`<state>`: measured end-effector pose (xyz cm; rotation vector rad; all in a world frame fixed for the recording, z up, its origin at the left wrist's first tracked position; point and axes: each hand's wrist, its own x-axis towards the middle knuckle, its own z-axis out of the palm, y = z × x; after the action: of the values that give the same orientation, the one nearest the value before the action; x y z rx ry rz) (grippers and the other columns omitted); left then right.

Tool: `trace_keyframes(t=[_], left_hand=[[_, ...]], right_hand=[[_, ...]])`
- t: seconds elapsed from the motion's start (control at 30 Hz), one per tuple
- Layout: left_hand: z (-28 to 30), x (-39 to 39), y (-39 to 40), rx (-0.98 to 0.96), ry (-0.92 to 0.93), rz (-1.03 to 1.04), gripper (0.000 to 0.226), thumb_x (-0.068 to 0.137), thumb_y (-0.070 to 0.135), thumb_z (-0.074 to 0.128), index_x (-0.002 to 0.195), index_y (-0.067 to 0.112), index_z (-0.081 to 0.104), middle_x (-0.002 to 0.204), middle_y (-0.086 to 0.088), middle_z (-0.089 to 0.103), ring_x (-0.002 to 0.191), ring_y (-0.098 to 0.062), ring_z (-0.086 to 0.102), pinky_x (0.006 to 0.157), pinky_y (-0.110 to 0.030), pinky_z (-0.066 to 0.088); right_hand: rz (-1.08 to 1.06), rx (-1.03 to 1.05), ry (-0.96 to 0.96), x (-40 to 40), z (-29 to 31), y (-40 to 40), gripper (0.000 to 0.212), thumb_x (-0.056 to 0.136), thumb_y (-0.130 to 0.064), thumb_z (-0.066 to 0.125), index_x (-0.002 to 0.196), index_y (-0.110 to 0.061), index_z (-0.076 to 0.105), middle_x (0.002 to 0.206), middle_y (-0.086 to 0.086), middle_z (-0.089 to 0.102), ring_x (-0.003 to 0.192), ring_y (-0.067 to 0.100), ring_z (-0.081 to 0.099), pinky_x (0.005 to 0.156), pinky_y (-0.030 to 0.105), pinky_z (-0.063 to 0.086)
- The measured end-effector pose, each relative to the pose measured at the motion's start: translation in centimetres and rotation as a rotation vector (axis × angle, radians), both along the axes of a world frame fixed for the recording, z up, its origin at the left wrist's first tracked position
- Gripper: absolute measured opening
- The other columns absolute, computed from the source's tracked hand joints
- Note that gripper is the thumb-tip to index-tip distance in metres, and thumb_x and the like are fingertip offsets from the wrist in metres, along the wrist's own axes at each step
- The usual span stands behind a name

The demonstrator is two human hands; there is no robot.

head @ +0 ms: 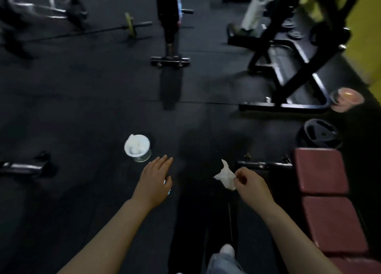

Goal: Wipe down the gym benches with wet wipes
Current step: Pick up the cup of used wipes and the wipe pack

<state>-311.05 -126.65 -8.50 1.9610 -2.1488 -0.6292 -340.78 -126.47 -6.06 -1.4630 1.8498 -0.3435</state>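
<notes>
A round tub of wet wipes [137, 148] stands on the dark floor, its top open with white wipes showing. My left hand [156, 179] hovers just right of and below the tub, fingers spread, holding nothing. My right hand [247, 182] pinches a crumpled white wet wipe [225, 176] in the air between the tub and a bench. The bench with red padded cushions [327, 199] runs along the right edge, close to my right forearm. A second, black bench [169, 16] stands upright-looking at the top centre.
A black rack frame [288, 71] fills the upper right, with a pink tub [346, 99] beside its foot. A black weight plate [319, 133] lies near the red bench. Barbells [132, 26] and a dumbbell [24, 166] lie on the floor at left. My shoe [226, 251] shows at the bottom.
</notes>
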Motion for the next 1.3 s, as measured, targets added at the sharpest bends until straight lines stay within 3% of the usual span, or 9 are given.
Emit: trace_keyframes(t=[0.2, 0.4, 0.67, 0.87, 1.07, 1.23, 1.3], left_hand=[[-2.1, 6.3, -2.5, 0.038, 0.013, 0.287, 0.059, 0.097, 0.024, 0.047, 0.153, 0.022, 0.028, 0.161, 0.003, 0.024, 0.149, -0.017, 0.017, 0.118, -0.026, 0.007], [-2.3, 9.4, -6.7, 0.07, 0.049, 0.494, 0.061, 0.095, 0.021, 0.051, 0.153, 0.021, 0.031, 0.16, 0.001, 0.026, 0.149, -0.018, 0.018, 0.12, -0.031, 0.01], [-3.7, 17.2, -12.8, 0.102, 0.059, 0.592, 0.06, 0.095, 0.02, 0.052, 0.152, 0.02, 0.033, 0.159, -0.001, 0.028, 0.149, -0.021, 0.02, 0.12, -0.033, 0.012], [-6.7, 25.9, -19.6, 0.18, 0.068, 0.51, 0.061, 0.095, 0.023, 0.049, 0.153, 0.023, 0.029, 0.161, 0.002, 0.024, 0.149, -0.017, 0.017, 0.121, -0.031, 0.01], [-9.3, 33.1, -26.9, 0.28, 0.011, 0.161, 0.061, 0.097, 0.023, 0.046, 0.154, 0.02, 0.025, 0.161, -0.003, 0.024, 0.148, -0.021, 0.018, 0.12, -0.031, 0.01], [-12.9, 37.5, -31.3, 0.354, -0.048, -0.009, 0.062, 0.098, 0.025, 0.045, 0.155, 0.022, 0.021, 0.162, 0.001, 0.019, 0.149, -0.018, 0.015, 0.121, -0.032, 0.008], [-14.3, 38.9, -32.3, 0.394, -0.062, -0.042, 0.062, 0.098, 0.025, 0.045, 0.155, 0.023, 0.02, 0.162, 0.0, 0.02, 0.149, -0.019, 0.015, 0.121, -0.033, 0.009]], right_hand=[[0.302, 0.074, 0.039, 6.9, -2.0, -10.5, 0.01, 0.095, -0.023, 0.053, 0.085, -0.023, 0.053, 0.077, 0.001, 0.062, 0.062, 0.013, 0.055, 0.055, 0.027, 0.046], [0.554, 0.131, 0.074, 12.8, -2.3, -20.2, 0.008, 0.096, -0.025, 0.053, 0.088, -0.023, 0.052, 0.074, 0.0, 0.061, 0.059, 0.01, 0.053, 0.052, 0.023, 0.042], [0.651, 0.145, 0.078, 23.3, -4.1, -29.9, 0.003, 0.093, -0.021, 0.053, 0.092, -0.02, 0.056, 0.08, -0.001, 0.06, 0.068, 0.013, 0.056, 0.058, 0.024, 0.043], [0.603, 0.216, 0.101, 34.0, -8.3, -35.0, 0.004, 0.092, -0.022, 0.053, 0.093, -0.02, 0.057, 0.083, 0.001, 0.062, 0.071, 0.017, 0.059, 0.061, 0.03, 0.047], [0.461, 0.274, 0.104, 43.4, -12.8, -37.6, 0.009, 0.09, -0.024, 0.053, 0.096, -0.018, 0.056, 0.088, 0.002, 0.063, 0.075, 0.02, 0.061, 0.063, 0.032, 0.048], [0.249, 0.303, 0.111, 48.3, -17.4, -40.1, 0.01, 0.092, -0.023, 0.051, 0.098, -0.016, 0.055, 0.095, 0.006, 0.064, 0.082, 0.024, 0.061, 0.063, 0.032, 0.046], [0.17, 0.31, 0.064, 49.7, -19.4, -40.6, 0.019, 0.093, -0.022, 0.048, 0.109, -0.017, 0.056, 0.102, 0.007, 0.065, 0.087, 0.025, 0.062, 0.064, 0.03, 0.044]])
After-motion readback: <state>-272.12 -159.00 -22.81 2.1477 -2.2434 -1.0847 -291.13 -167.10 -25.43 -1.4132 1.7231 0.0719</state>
